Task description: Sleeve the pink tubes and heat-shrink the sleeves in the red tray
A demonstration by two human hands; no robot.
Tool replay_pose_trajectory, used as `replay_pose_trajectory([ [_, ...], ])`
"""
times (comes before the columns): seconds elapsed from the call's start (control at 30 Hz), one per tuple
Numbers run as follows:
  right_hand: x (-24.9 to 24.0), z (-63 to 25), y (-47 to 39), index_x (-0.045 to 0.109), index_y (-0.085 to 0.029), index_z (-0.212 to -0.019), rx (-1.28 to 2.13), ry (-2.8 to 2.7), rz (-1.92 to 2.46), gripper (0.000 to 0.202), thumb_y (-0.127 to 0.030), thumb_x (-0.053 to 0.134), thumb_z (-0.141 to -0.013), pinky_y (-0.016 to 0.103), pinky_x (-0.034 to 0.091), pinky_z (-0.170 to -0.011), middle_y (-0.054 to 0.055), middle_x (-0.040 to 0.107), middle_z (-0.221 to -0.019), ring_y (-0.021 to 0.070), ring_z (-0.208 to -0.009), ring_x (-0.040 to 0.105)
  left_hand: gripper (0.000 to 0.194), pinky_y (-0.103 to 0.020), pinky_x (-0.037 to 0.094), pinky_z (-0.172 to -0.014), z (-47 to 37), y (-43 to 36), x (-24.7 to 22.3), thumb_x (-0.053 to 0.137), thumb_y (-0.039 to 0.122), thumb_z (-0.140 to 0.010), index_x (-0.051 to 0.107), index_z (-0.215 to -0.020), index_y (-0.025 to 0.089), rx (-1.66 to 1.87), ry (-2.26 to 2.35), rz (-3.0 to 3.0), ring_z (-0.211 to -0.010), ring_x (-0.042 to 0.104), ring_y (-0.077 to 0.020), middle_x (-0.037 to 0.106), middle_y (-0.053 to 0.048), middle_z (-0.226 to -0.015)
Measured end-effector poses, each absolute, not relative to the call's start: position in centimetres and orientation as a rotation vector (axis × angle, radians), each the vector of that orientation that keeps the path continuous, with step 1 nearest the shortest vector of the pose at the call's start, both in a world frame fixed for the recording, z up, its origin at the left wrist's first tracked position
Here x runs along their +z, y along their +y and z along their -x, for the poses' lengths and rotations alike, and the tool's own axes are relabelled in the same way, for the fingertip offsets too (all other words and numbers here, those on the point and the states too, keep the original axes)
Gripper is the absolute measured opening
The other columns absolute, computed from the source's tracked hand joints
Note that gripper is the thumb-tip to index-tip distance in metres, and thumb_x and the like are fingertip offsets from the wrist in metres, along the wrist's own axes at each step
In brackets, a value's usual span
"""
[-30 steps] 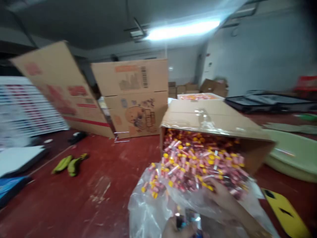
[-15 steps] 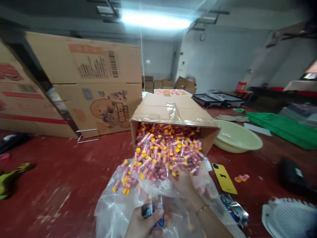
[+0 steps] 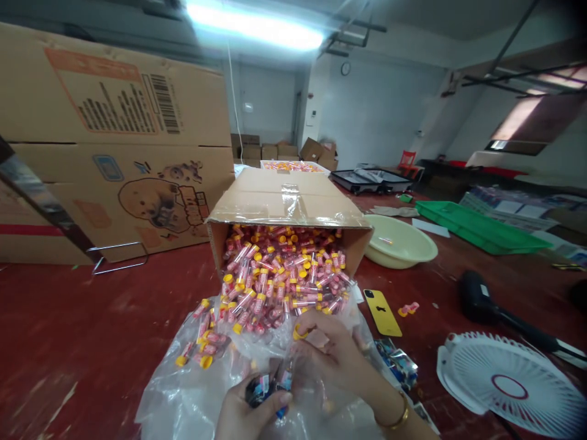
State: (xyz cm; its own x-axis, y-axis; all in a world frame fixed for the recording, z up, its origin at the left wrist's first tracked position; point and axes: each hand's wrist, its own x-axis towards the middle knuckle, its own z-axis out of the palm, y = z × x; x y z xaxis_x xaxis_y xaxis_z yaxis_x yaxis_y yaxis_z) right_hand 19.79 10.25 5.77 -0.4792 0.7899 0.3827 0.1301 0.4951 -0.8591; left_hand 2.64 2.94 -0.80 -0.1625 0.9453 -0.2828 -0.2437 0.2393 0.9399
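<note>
My left hand [image 3: 250, 408] is closed around a small blue and black shiny packet [image 3: 261, 391], low in the middle. Just above and to its right, the fingers of my right hand [image 3: 337, 351] pinch a small clear tube with a yellow cap [image 3: 299, 332]; the fingers hide part of it. Both hands are over a clear plastic bag [image 3: 183, 391]. The bag spreads from the mouth of a cardboard box [image 3: 293, 205] lying on its side. Pink-filled tubes with yellow caps [image 3: 275, 275] heap inside and spill out onto the plastic.
To the right are a pale yellow basin [image 3: 403, 241], a yellow phone [image 3: 383, 313], blue foil packets [image 3: 398, 363], a white fan grille [image 3: 509, 382], a black-handled device [image 3: 479, 296] and a green tray [image 3: 477, 226]. A large carton [image 3: 114, 134] stands left on the red surface [image 3: 92, 330].
My right hand has come back from the heap toward my left hand, now with a yellow-capped tube in its fingers. My left hand keeps the packet. The view has turned right.
</note>
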Motion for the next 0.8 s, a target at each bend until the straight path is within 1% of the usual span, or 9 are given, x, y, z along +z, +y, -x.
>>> replay_pose_trajectory([
  [0.13, 4.8, -19.0, 10.9, 0.056, -0.021, -0.082, 1.369, -1.711, 0.807, 0.017, -0.033, 0.067, -0.079, 0.027, 0.045, -0.066, -0.001, 0.059, -0.077, 0.0143, -0.071, 0.056, 0.038, -0.019, 0.042, -0.047, -2.7, 2.8, -0.9, 0.086, 0.043, -0.05, 0.073, -0.07, 0.013, 1.181, 1.258, -0.721, -0.049, 0.054, -0.0119, 0.065, -0.001, -0.052],
  [0.23, 3.1, -18.4, 10.9, 0.055, -0.02, -0.079, 1.539, -1.463, 0.811, 0.027, -0.042, 0.071, -0.075, 0.025, 0.044, -0.06, -0.003, 0.058, -0.068, 0.0124, -0.063, 0.055, 0.047, -0.023, 0.048, -0.048, -3.1, 2.8, -0.5, 0.085, 0.05, -0.046, 0.072, -0.069, 0.012, 1.079, 1.218, -0.558, -0.057, 0.062, -0.0184, 0.069, -0.007, -0.06],
  [0.3, 2.2, -18.3, 10.3, 0.056, -0.02, -0.08, 1.536, -1.443, 0.801, 0.026, -0.043, 0.069, -0.077, 0.025, 0.045, -0.064, -0.001, 0.06, -0.075, 0.0129, -0.068, 0.057, 0.051, -0.026, 0.052, -0.05, -3.4, 2.9, -0.1, 0.086, 0.051, -0.045, 0.073, -0.074, 0.012, 1.046, 1.182, -0.416, -0.062, 0.064, -0.0205, 0.072, -0.01, -0.069],
  [0.37, 1.5, -18.3, 9.3, 0.057, -0.02, -0.083, 1.549, -1.473, 0.755, 0.026, -0.043, 0.068, -0.077, 0.027, 0.046, -0.07, 0.002, 0.06, -0.085, 0.0142, -0.076, 0.057, 0.048, -0.025, 0.052, -0.05, -3.8, 3.1, 0.3, 0.087, 0.047, -0.047, 0.071, -0.075, 0.012, 1.059, 1.136, -0.316, -0.058, 0.064, -0.0183, 0.072, -0.01, -0.07],
  [0.47, 0.7, -18.2, 7.3, 0.051, -0.024, -0.097, 1.639, -1.476, 0.724, 0.047, -0.043, 0.079, -0.064, 0.026, 0.048, -0.066, 0.001, 0.057, -0.093, 0.0157, -0.08, 0.057, 0.042, -0.023, 0.051, -0.051, -4.6, 3.5, 1.0, 0.089, 0.038, -0.048, 0.07, -0.074, 0.012, 1.131, 1.042, -0.236, -0.056, 0.064, -0.0174, 0.071, -0.008, -0.068],
  [0.53, 0.3, -18.1, 6.2, 0.045, -0.027, -0.105, 1.648, -1.448, 0.792, 0.062, -0.038, 0.083, -0.058, 0.024, 0.047, -0.058, 0.001, 0.055, -0.094, 0.0157, -0.077, 0.057, 0.04, -0.023, 0.051, -0.051, -5.2, 3.6, 1.4, 0.089, 0.035, -0.049, 0.07, -0.074, 0.011, 1.149, 0.984, -0.232, -0.061, 0.066, -0.0198, 0.071, -0.009, -0.068],
  [0.63, -0.1, -17.8, 5.1, 0.04, -0.026, -0.103, 1.533, -1.421, 0.883, 0.057, -0.022, 0.078, -0.061, 0.022, 0.045, -0.056, 0.001, 0.054, -0.092, 0.0154, -0.077, 0.057, 0.039, -0.023, 0.05, -0.051, -5.6, 3.5, 1.7, 0.087, 0.038, -0.053, 0.07, -0.078, 0.013, 1.139, 0.943, -0.258, -0.066, 0.067, -0.0223, 0.071, -0.009, -0.069],
  [0.7, 0.1, -17.8, 4.7, 0.036, -0.027, -0.101, 1.504, -1.404, 0.909, 0.056, -0.011, 0.072, -0.062, 0.02, 0.041, -0.052, -0.001, 0.053, -0.09, 0.0118, -0.07, 0.054, 0.04, -0.022, 0.049, -0.05, -5.6, 3.3, 1.5, 0.087, 0.038, -0.053, 0.07, -0.082, 0.016, 1.107, 0.931, -0.297, -0.064, 0.067, -0.0214, 0.071, -0.007, -0.07],
  [0.8, 0.6, -17.9, 4.2, 0.033, -0.028, -0.105, 1.497, -1.421, 0.973, 0.06, -0.003, 0.067, -0.061, 0.018, 0.035, -0.048, -0.003, 0.052, -0.085, 0.0076, -0.06, 0.047, 0.04, -0.021, 0.048, -0.052, -5.4, 2.9, 1.0, 0.086, 0.041, -0.054, 0.072, -0.078, 0.012, 1.027, 0.943, -0.392, -0.066, 0.067, -0.0213, 0.072, -0.01, -0.072],
])
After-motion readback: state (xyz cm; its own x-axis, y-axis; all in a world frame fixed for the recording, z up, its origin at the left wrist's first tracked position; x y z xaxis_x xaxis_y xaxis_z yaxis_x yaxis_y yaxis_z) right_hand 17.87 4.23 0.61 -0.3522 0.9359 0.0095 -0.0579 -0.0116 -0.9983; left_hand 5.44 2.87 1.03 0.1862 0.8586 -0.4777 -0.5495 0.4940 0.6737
